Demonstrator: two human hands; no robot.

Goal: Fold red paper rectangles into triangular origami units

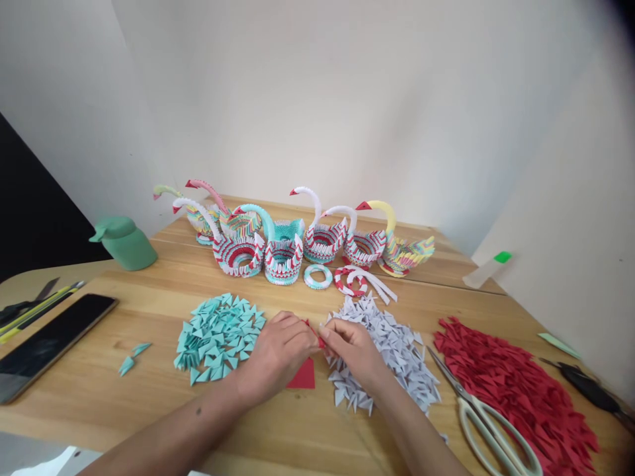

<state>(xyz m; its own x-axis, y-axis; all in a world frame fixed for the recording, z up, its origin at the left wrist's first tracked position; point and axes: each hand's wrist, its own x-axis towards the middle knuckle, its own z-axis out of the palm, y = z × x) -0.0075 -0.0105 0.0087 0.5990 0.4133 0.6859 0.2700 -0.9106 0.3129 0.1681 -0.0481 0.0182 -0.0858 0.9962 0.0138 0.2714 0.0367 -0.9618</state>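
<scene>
Between the fingertips of both hands is a small piece of red paper, mostly covered by the fingers, so its folded shape is hard to make out. My left hand is closed on its left side. From the right, my right hand pinches it with thumb and forefinger. Below them a flat red paper sheet lies on the wooden table, partly under my left hand. A pile of teal folded paper triangles is left of my left hand. White folded triangles are heaped behind and beside my right hand.
Several folded-paper swans stand at the back, with two paper rings before them. Red triangles and scissors lie at right. A phone and a green container are at left.
</scene>
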